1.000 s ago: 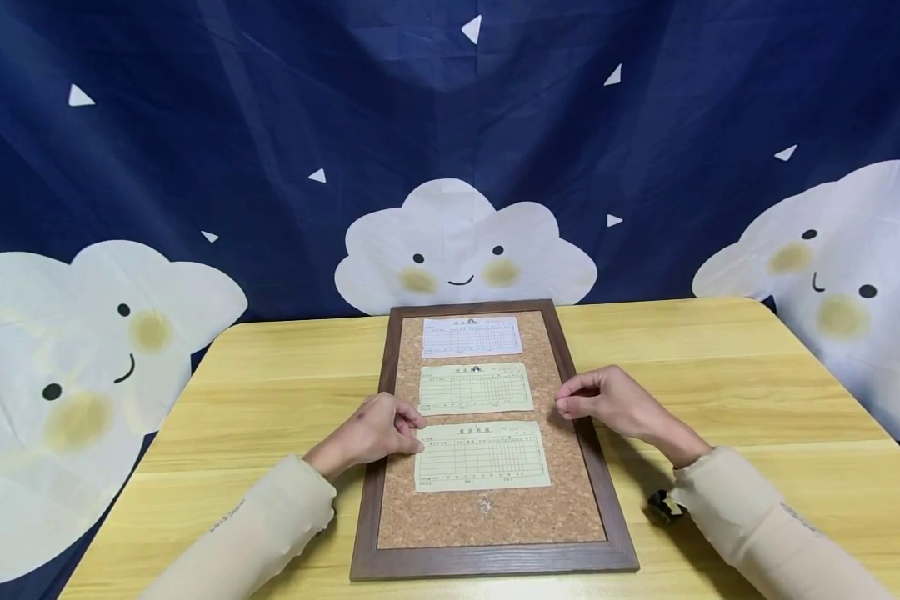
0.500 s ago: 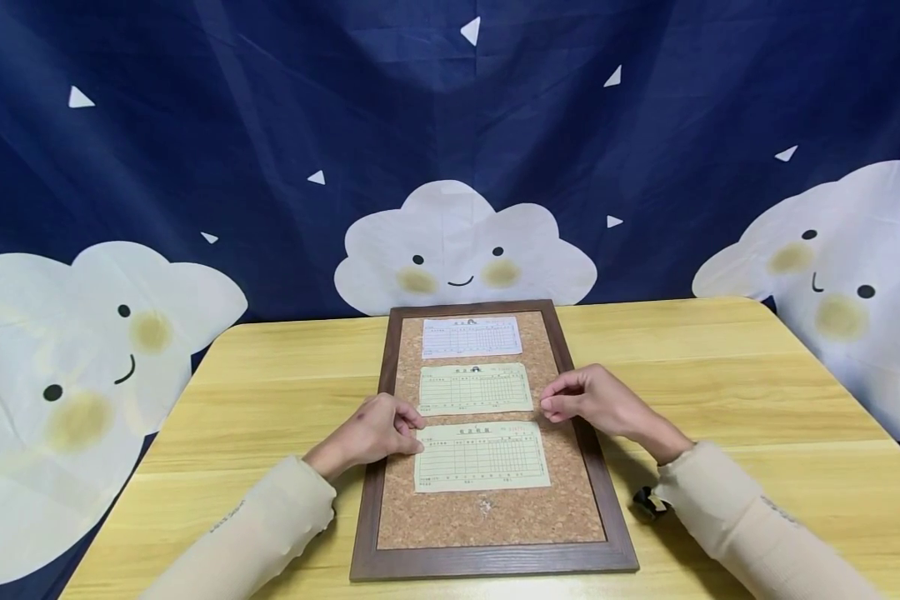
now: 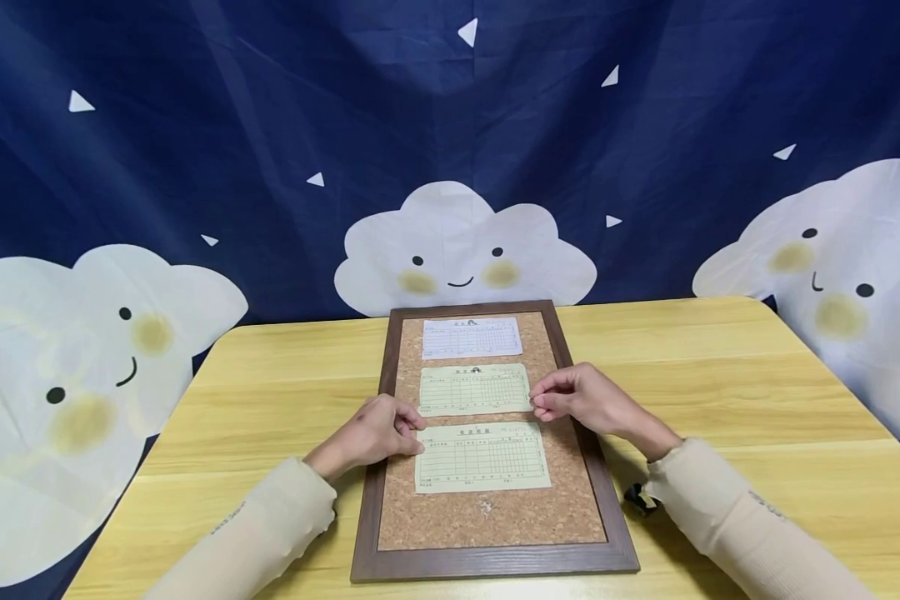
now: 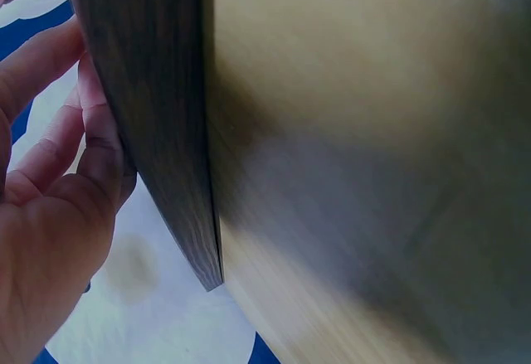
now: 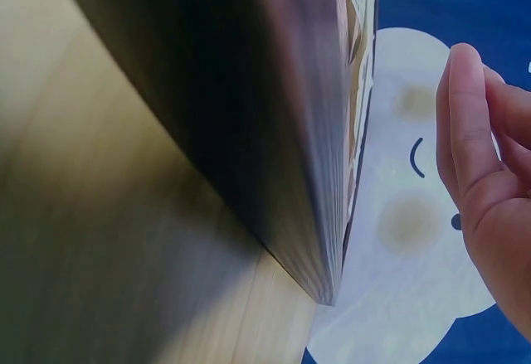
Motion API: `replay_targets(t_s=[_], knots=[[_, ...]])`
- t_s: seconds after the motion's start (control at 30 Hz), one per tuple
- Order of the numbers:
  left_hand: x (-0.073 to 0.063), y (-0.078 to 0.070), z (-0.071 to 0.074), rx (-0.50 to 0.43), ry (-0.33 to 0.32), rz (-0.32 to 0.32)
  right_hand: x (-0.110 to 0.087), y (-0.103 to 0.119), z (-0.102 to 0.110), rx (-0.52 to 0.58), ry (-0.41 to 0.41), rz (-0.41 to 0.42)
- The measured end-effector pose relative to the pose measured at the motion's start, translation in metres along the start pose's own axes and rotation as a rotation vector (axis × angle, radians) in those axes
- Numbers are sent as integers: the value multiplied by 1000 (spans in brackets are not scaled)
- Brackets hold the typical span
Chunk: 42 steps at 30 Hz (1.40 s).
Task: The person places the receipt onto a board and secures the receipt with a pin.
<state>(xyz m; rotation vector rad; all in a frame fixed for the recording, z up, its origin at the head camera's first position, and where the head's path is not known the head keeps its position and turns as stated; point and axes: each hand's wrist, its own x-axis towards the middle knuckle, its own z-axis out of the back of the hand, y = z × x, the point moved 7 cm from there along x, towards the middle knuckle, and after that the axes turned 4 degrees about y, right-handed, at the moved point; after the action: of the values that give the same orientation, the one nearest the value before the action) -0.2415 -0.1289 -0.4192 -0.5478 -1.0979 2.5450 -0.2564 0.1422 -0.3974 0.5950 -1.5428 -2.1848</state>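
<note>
A framed corkboard (image 3: 510, 521) lies on the table, with a white printed slip (image 3: 471, 342) at the far end and two pale green printed slips below it. My left hand (image 3: 371, 429) reaches over the left frame, its thumb and fingertips at the upper left edge of the lower green slip (image 3: 482, 458). My right hand (image 3: 588, 402) has its thumb and fingertips brought together beside the right edge of the middle green slip (image 3: 474, 392). Whether anything small lies between those fingertips cannot be seen. Small shiny fasteners sit at the top of the white and middle slips.
The brown wooden frame (image 3: 495, 561) borders the cork. Below the lower slip is a small pale mark (image 3: 486, 505). The wooden table (image 3: 270, 400) extends on both sides. Behind it hangs a dark blue cloth (image 3: 270, 100) with white clouds. A small black object (image 3: 640, 500) is at the right sleeve.
My right hand has moved left over the board, from the right frame to the right edge of the middle slip. The left hand and the slips look unmoved.
</note>
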Motion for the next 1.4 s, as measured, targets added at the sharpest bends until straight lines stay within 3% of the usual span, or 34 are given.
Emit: replay_targets(t_s=[0.83, 1.4], knots=[[1, 1, 0, 9, -4, -4, 17, 9, -18, 54, 84, -12], [1, 1, 0, 15, -4, 29, 29, 9, -31, 82, 132, -83]])
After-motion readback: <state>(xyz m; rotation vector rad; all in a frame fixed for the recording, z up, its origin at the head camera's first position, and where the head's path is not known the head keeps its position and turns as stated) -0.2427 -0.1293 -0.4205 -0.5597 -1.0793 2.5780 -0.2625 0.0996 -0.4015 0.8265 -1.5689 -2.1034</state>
